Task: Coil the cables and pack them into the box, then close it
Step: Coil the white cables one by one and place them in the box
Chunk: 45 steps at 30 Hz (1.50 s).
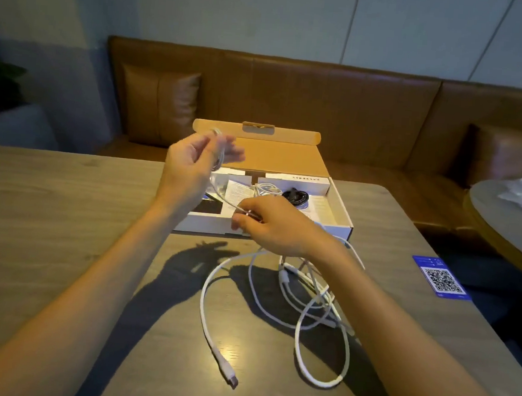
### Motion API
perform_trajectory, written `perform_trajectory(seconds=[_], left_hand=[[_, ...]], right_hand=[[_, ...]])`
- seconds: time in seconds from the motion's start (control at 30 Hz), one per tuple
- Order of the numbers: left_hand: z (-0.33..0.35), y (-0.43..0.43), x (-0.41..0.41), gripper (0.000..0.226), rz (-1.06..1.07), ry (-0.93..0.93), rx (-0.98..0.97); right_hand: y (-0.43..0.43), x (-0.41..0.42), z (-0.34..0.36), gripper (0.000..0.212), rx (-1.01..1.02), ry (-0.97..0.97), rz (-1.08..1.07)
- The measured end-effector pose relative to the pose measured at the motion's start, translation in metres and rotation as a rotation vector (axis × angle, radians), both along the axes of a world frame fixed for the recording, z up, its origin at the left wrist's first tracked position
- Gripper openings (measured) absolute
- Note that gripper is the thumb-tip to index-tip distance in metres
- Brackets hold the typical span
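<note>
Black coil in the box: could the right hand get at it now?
Probably yes: the box stands open and the black coil lies uncovered just beyond the right hand, though it pinches a white cable.

A brown leather bench [323, 109] with cushions [159, 104] lines the grey wall [268, 14] behind the wooden table [49, 212].

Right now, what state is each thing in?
box, open.
left hand, raised, gripping thin cable loops.
right hand, pinching the same cable.
thin cable, partly coiled between the hands.
table cables, loose, uncoiled.
white coil, coiled, in the box.
black coil, coiled, in the box.
</note>
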State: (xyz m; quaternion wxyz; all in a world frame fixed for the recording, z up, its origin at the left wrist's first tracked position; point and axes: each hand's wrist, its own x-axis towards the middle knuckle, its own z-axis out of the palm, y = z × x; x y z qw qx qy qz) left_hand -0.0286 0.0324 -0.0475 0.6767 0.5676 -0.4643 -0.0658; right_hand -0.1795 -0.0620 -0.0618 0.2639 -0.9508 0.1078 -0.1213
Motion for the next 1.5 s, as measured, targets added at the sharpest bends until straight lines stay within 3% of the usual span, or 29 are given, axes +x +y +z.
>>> perform_trajectory(seconds=[0.07, 0.1, 0.17, 0.27, 0.37, 0.47, 0.57, 0.63, 0.77, 0.83, 0.9, 1.0, 1.07, 1.13, 1.23, 1.3, 1.4, 1.43, 1.5], left_hand=[[-0.006, 0.006, 0.009, 0.026, 0.111, -0.397, 0.233], [-0.007, 0.008, 0.01, 0.027, 0.102, -0.476, 0.336], [-0.007, 0.009, 0.007, 0.033, 0.01, -0.453, 0.495], [0.003, 0.01, -0.006, 0.039, -0.298, -0.097, 0.497], [0.011, 0.01, -0.016, 0.034, -0.607, 0.318, 0.278], [0.013, 0.006, -0.033, 0.032, -0.798, 0.708, 0.002], [0.013, -0.004, -0.04, 0.029, -0.784, 0.89, -0.227], [0.012, -0.006, -0.037, 0.028, -0.577, 0.734, -0.228], [0.0, -0.001, -0.017, 0.028, -0.023, -0.188, 0.116], [-0.005, 0.003, -0.008, 0.028, -0.011, -0.374, 0.254], [-0.003, 0.005, -0.004, 0.033, -0.068, -0.382, 0.38], [0.009, 0.009, -0.008, 0.04, -0.272, -0.209, 0.536], [0.014, 0.012, -0.011, 0.037, -0.472, 0.031, 0.48], [0.018, 0.015, -0.012, 0.035, -0.665, 0.327, 0.285], [0.025, 0.013, -0.012, 0.048, -0.924, 0.821, -0.097], [0.027, 0.006, -0.016, 0.047, -0.931, 0.961, -0.259], [0.022, -0.003, -0.029, 0.031, -0.652, 0.731, -0.262], [0.019, -0.003, -0.031, 0.028, -0.502, 0.515, -0.191], [0.012, -0.003, -0.027, 0.022, -0.166, -0.131, -0.015]], right_hand=[[-0.004, -0.003, 0.008, 0.024, 0.028, -0.094, -0.03], [-0.008, -0.004, 0.012, 0.023, 0.028, -0.158, -0.055], [-0.018, -0.008, 0.019, 0.02, 0.019, -0.288, -0.112], [-0.034, -0.014, 0.022, 0.014, 0.078, -0.436, -0.179], [-0.044, -0.018, 0.019, 0.023, 0.225, -0.511, -0.222], [-0.038, -0.014, 0.011, 0.033, 0.39, -0.376, -0.134], [-0.019, -0.006, 0.005, 0.039, 0.334, -0.192, -0.082], [-0.004, -0.003, 0.007, 0.036, 0.223, -0.059, -0.04], [0.007, -0.007, 0.014, 0.027, 0.017, 0.02, 0.028], [0.002, -0.011, 0.022, 0.025, 0.017, -0.072, -0.015], [-0.01, -0.015, 0.029, 0.021, 0.0, -0.188, -0.071], [-0.025, -0.018, 0.031, 0.016, 0.079, -0.347, -0.118], [-0.029, -0.018, 0.028, 0.015, 0.179, -0.431, -0.118], [-0.031, -0.018, 0.024, 0.017, 0.298, -0.44, -0.09], [-0.03, -0.016, 0.016, 0.027, 0.49, -0.238, -0.032], [-0.024, -0.015, 0.011, 0.03, 0.546, -0.086, 0.021], [-0.01, -0.014, 0.015, 0.026, 0.551, 0.067, 0.125], [-0.005, -0.014, 0.017, 0.023, 0.548, 0.096, 0.147], [-0.002, -0.015, 0.024, 0.023, 0.492, 0.074, 0.119]])
